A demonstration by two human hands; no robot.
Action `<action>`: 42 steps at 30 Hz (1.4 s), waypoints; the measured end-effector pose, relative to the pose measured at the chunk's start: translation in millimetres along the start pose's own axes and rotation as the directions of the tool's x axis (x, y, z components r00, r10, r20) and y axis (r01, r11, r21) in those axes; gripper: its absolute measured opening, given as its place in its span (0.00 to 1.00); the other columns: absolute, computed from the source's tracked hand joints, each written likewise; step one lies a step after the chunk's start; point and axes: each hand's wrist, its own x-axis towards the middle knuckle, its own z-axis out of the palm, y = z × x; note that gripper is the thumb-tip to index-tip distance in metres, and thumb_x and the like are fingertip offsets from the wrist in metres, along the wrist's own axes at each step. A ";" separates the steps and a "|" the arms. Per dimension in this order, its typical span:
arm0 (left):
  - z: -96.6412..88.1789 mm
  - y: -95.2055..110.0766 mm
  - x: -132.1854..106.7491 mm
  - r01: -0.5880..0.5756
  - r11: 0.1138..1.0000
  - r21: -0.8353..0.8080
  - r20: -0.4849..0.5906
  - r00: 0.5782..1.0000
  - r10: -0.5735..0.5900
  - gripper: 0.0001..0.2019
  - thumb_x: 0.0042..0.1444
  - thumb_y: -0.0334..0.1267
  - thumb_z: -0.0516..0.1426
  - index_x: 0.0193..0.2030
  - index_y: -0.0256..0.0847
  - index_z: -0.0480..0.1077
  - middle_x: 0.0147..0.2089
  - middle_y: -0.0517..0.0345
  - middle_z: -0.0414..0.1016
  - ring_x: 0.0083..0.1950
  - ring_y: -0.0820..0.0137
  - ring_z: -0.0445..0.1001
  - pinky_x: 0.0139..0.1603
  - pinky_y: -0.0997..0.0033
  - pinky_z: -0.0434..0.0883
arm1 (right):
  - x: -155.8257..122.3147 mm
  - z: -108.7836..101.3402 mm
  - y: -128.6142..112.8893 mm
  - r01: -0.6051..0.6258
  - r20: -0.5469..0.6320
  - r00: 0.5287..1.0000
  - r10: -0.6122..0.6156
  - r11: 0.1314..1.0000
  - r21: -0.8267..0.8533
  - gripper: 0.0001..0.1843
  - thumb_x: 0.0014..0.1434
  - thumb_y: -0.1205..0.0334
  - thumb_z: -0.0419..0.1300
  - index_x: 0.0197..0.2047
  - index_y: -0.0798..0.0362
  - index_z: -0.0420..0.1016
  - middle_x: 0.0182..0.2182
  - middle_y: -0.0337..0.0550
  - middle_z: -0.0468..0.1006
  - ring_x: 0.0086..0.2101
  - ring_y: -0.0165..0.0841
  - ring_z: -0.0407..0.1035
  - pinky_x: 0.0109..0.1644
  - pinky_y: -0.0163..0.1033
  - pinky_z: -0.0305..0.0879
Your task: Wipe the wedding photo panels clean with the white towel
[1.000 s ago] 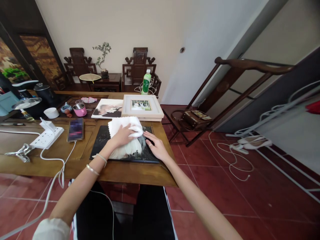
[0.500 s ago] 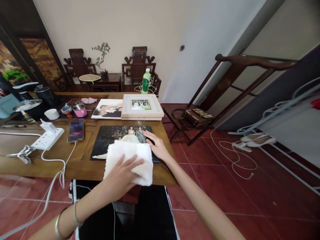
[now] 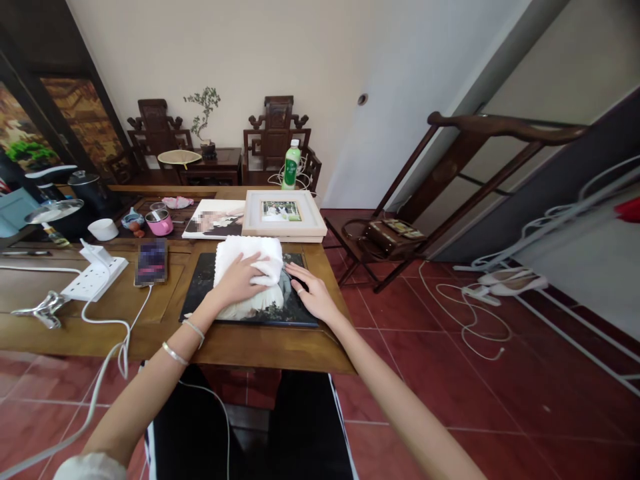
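Observation:
My left hand point(image 3: 238, 279) grips a folded white cloth point(image 3: 240, 249) from above, its fingers bent over the fabric. The cloth lies on the upper middle of a dark wedding photo panel point(image 3: 199, 283), hiding much of the picture. A white dress shows below the cloth. My right hand point(image 3: 315, 297) rests on the panel's right side, fingers stretched out, with a ring on one finger. It holds nothing and is a little apart from the cloth.
Behind the panel on the wooden table point(image 3: 160, 333) are a white picture frame point(image 3: 313, 213), a photo print point(image 3: 200, 227) and a green bottle point(image 3: 291, 165). To the left are a phone point(image 3: 151, 261), a power strip point(image 3: 97, 277), cables and a pink cup point(image 3: 160, 225).
My left hand has slid the cloth away from me, from the panel's near edge to its upper part. The right hand stays at the right side, with only a slight shift.

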 end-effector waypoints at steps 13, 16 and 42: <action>15.4 77.8 -108.5 -0.136 0.983 -0.121 -0.039 0.990 0.132 0.08 0.57 0.30 0.59 0.39 0.46 0.78 0.66 0.61 0.63 0.71 0.61 0.53 0.72 0.48 0.42 | -1.0 -1.6 1.0 0.009 0.017 1.000 -0.009 1.000 0.019 0.20 0.61 0.62 0.53 0.55 0.50 0.75 0.57 0.47 0.73 0.60 0.40 0.63 0.67 0.54 0.55; 13.3 70.9 -98.1 -0.139 0.985 -0.100 -0.034 0.990 0.136 0.11 0.57 0.31 0.60 0.45 0.46 0.77 0.65 0.57 0.65 0.70 0.61 0.56 0.71 0.48 0.46 | -1.2 -2.1 1.6 0.014 0.019 1.000 -0.014 1.000 0.025 0.20 0.61 0.62 0.53 0.55 0.49 0.75 0.57 0.46 0.73 0.61 0.40 0.62 0.67 0.54 0.54; -5.2 55.2 -107.8 -0.086 0.996 0.033 0.124 0.989 0.081 0.21 0.53 0.18 0.51 0.44 0.46 0.75 0.71 0.63 0.54 0.73 0.61 0.47 0.70 0.43 0.45 | -1.4 -0.6 0.0 -0.001 0.010 1.000 0.000 1.000 0.016 0.20 0.61 0.62 0.53 0.54 0.48 0.75 0.57 0.44 0.73 0.60 0.39 0.63 0.67 0.55 0.55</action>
